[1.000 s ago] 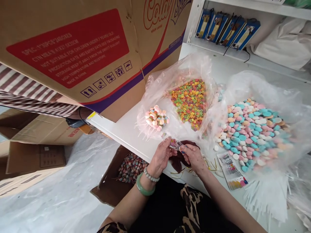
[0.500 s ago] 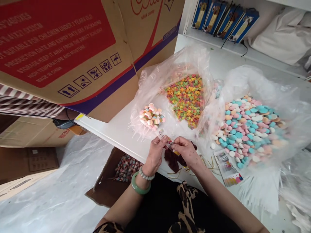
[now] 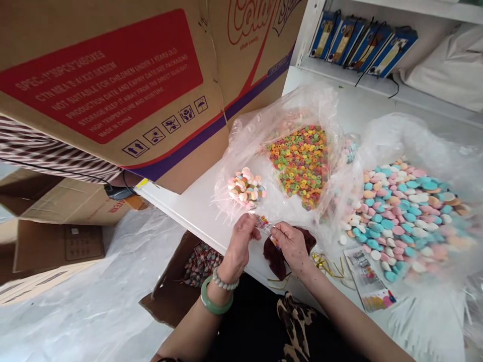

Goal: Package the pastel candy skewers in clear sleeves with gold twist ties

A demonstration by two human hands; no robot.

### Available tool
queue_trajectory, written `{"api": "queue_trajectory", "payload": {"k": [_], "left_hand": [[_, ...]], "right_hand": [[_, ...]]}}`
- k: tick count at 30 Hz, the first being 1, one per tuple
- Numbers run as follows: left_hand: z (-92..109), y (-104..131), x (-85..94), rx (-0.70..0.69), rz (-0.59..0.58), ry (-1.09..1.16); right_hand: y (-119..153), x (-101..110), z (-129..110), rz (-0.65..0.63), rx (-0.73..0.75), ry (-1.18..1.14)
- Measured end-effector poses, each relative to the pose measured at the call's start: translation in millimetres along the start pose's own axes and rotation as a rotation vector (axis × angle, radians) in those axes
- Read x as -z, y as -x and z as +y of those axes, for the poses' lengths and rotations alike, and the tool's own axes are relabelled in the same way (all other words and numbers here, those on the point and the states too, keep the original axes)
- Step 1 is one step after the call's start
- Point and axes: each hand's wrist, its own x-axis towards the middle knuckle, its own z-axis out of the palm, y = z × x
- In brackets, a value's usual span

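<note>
My left hand (image 3: 241, 244), with a bead bracelet and a green bangle at its wrist, has its fingers closed at one end of a small clear printed candy packet (image 3: 263, 221). The packet's other end is pinched by my right hand (image 3: 291, 246). Bright colours show in it, but finer detail is too small to make out. Under my right hand lies a dark brown piece (image 3: 276, 260), partly covered. Just beyond my left hand sits a bunch of pastel candies on white sticks (image 3: 246, 188). Gold twist ties (image 3: 328, 264) lie to the right of my right hand.
Clear bags hold small ring candies (image 3: 302, 161) and pastel tablet candies (image 3: 403, 216). Flat printed packets (image 3: 368, 276) and white sticks (image 3: 426, 322) lie at the right. A large carton (image 3: 151, 75) stands at the left. Below the table edge, an open box (image 3: 166, 286) holds wrapped candies.
The whole view has shifted, so the table things appear farther right and lower. My hands have turned slightly on the packet, and its coloured part now shows between them.
</note>
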Motion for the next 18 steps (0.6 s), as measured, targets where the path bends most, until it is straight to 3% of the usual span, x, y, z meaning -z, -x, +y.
{"api": "queue_trajectory", "payload": {"k": [3,7,13,18], "left_hand": [[1,4,7.9,0.097,-0.043,-0.003],[8,0,34.2,0.187,0.027,0.184],[17,-4,78.4,0.025,0.213,0.243],[14,-1,93.2,0.033,0.244,0.265]], "right_hand": [[-2,-2,-6,-0.016,0.152,0.226],[-19,-16,-24,-0.068,0.309,0.353],[-64,-66,-55,-0.131,0.425,0.811],[-83,-89,-59,-0.175,0.549,1.14]]}}
